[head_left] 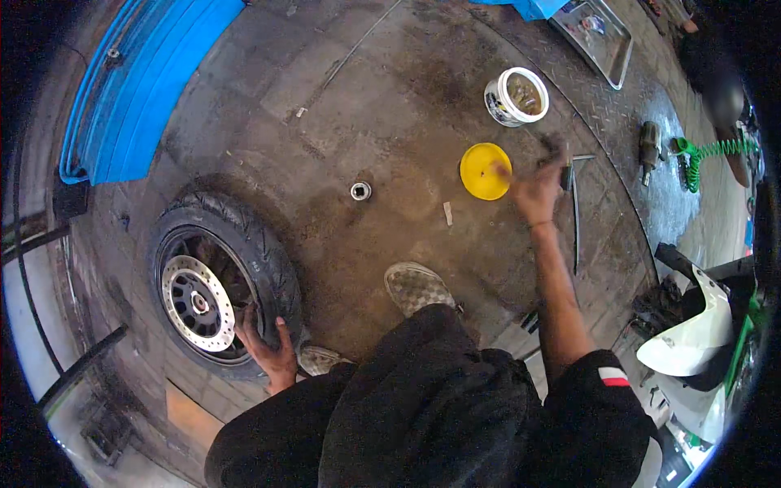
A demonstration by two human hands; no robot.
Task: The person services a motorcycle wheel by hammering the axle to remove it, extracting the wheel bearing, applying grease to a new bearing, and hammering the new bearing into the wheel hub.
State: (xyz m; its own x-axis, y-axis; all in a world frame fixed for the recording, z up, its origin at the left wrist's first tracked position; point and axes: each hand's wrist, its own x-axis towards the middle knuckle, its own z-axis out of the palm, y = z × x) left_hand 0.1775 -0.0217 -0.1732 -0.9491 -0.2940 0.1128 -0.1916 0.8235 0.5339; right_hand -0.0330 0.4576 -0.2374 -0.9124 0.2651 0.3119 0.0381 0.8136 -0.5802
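A motorcycle wheel with a black tyre (281, 272) and a drilled brake disc (177, 272) is at my left on the floor. My left hand (272, 354) is at the tyre's near side, thumb and fingers spread against it and pointing toward the rim. My right hand (537, 191) is out ahead on the right, somewhat blurred, thumb stretched over the edge of a round yellow lid (482, 171), the other fingers pointing away from me. Beside those fingers lie slim metal bars (576, 228); whether the fingertips touch them cannot be made out.
A white bucket (495, 106) holding brownish contents stands beyond the lid. Between wheel and lid sits a metal socket (360, 191). A blue ramp-like panel (146, 98) is far left. At right are an air tool (648, 150), a green coiled hose (720, 148), a metal tray (616, 61) and a white fairing (691, 337).
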